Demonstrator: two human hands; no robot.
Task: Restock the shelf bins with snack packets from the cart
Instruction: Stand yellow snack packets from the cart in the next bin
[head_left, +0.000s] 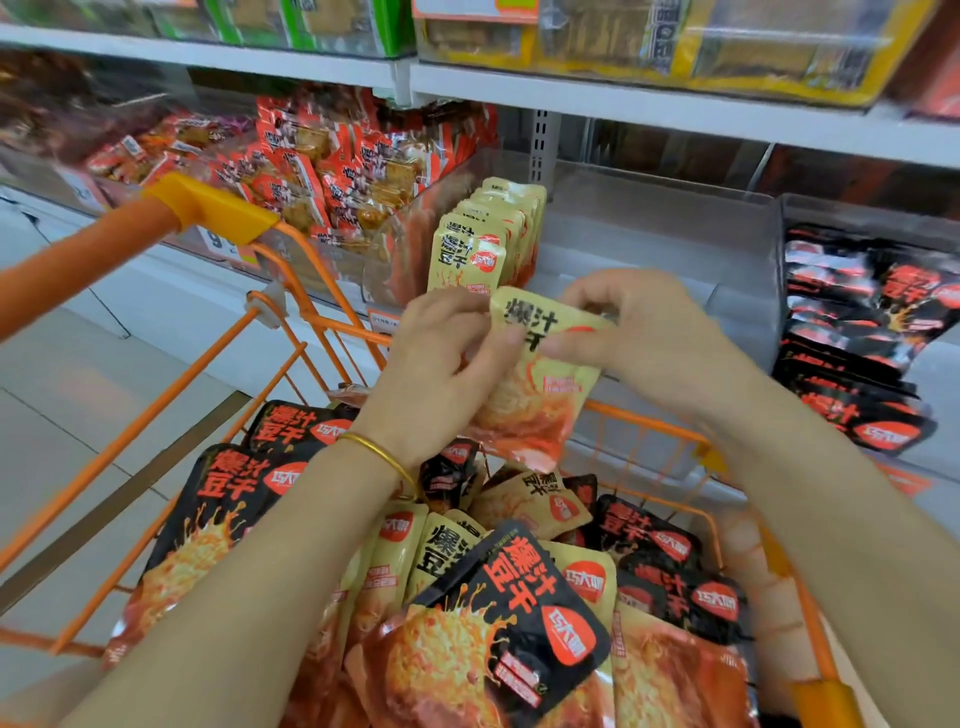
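Observation:
Both hands hold one beige snack packet (540, 384) above the orange cart (291, 364). My left hand (441, 358) grips its left edge, and my right hand (639, 332) pinches its top right corner. Just behind it, a row of upright beige packets (478, 244) stands at the left side of a clear shelf bin (675, 228). The cart below is piled with black packets (519, 603) and beige packets (535, 499).
A bin of red packets (322, 166) sits on the shelf to the left. Black packets (862, 332) fill the bin to the right. The cart handle (104, 249) crosses the left side. An upper shelf (623, 104) carries yellow and green boxes.

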